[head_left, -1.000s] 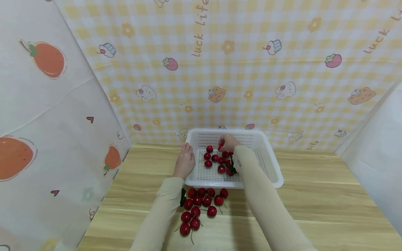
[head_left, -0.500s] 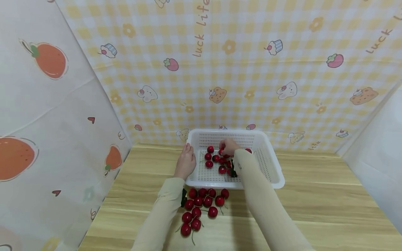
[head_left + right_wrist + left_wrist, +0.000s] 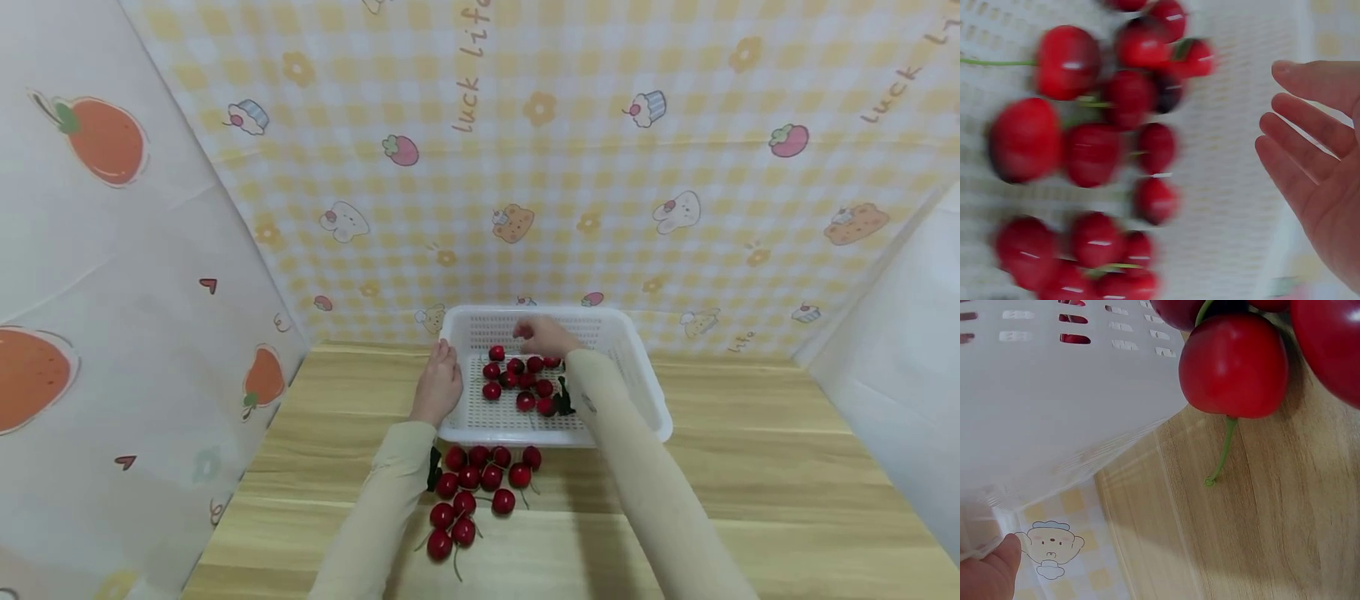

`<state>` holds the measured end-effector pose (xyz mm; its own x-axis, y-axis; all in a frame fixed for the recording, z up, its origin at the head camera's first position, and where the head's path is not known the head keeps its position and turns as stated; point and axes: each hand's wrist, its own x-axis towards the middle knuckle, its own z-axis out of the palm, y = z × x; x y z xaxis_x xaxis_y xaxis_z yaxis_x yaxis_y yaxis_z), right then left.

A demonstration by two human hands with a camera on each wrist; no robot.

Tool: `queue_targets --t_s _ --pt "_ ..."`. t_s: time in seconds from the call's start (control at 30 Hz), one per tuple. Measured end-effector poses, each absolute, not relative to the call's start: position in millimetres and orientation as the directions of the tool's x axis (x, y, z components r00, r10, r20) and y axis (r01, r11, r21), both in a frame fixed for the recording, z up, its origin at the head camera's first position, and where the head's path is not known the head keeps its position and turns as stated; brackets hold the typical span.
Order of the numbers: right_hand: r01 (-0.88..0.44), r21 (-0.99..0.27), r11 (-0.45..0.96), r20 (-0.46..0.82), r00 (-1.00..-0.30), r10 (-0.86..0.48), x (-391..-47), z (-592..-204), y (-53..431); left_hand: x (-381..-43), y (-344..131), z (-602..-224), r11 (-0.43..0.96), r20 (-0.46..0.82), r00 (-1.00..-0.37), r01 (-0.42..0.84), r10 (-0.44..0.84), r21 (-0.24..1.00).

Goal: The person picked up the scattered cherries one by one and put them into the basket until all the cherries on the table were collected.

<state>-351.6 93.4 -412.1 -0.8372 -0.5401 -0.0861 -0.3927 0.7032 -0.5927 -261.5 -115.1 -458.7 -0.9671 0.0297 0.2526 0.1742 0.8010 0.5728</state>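
Note:
A white plastic basket (image 3: 487, 437) with slotted walls holds several red cherries (image 3: 526, 402), some with green stems. At its left rim rests my left hand (image 3: 438, 386), fingers extended along the side; in the left wrist view just a fingertip (image 3: 1007, 553) shows by the rim. My right hand (image 3: 551, 336) is above the far part of the basket, beyond the cherries. In the right wrist view that hand (image 3: 1325, 147) has its fingers spread from the thumb, and nothing lies between them.
Several more cherries (image 3: 491, 477) with stems lie on the wooden table (image 3: 750, 467) before the basket, beside the left sleeve. Behind stands a checked yellow cloth wall (image 3: 540, 167). A white printed cloth (image 3: 165, 250) closes off the left side.
Earlier my right fingers were down at a red cherry in the basket. Now they have let go and lifted away, and that cherry lies among the others. The left hand stays at the rim.

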Motion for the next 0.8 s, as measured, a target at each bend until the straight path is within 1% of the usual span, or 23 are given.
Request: queue_targets --t_s 0.1,0.17,0.3,0.4,0.43,0.5,0.6,0.7,0.8 --pt "-0.506 -0.581 0.638 0.031 -0.797 -0.603 -329.4 -384.2 95.3 -262.8 -115.4 -458.6 0.805 0.262 -0.964 0.186 0.039 0.564" --pt "-0.586 -0.535 0.609 0.124 -0.767 -0.629 -304.7 -366.3 97.7 -262.7 -115.2 -457.9 0.807 0.267 -0.963 0.191 0.043 0.559" --pt "-0.746 -0.431 0.508 0.324 -0.653 -0.685 -246.3 -347.8 105.1 -261.7 -115.1 -457.2 0.809 0.270 -0.962 0.196 0.048 0.554" --pt "-0.826 -0.369 0.427 0.399 -0.556 -0.729 -207.7 -352.1 110.2 -262.9 -115.7 -457.9 0.814 0.265 -0.963 0.191 0.047 0.549" --pt "-0.836 -0.367 0.408 0.405 -0.539 -0.739 -196.8 -356.7 111.9 -263.3 -115.9 -458.2 0.814 0.267 -0.962 0.192 0.047 0.549" --pt "-0.841 -0.368 0.396 0.388 -0.526 -0.756 -178.6 -370.1 114.6 -264.1 -116.1 -458.9 0.818 0.272 -0.961 0.197 0.052 0.540" --pt "-0.809 -0.421 0.410 0.319 -0.555 -0.768 -157.8 -396.0 116.5 -264.2 -116.0 -459.4 0.819 0.273 -0.960 0.199 0.055 0.538" --pt "-0.766 -0.470 0.439 0.213 -0.581 -0.786 -142.0 -422.6 114.6 -263.1 -115.2 -459.3 0.819 0.267 -0.962 0.194 0.052 0.540" --pt "-0.734 -0.474 0.486 0.120 -0.601 -0.790 -129.0 -444.9 111.0 -262.2 -113.4 -458.6 0.819 0.272 -0.961 0.200 0.056 0.537"
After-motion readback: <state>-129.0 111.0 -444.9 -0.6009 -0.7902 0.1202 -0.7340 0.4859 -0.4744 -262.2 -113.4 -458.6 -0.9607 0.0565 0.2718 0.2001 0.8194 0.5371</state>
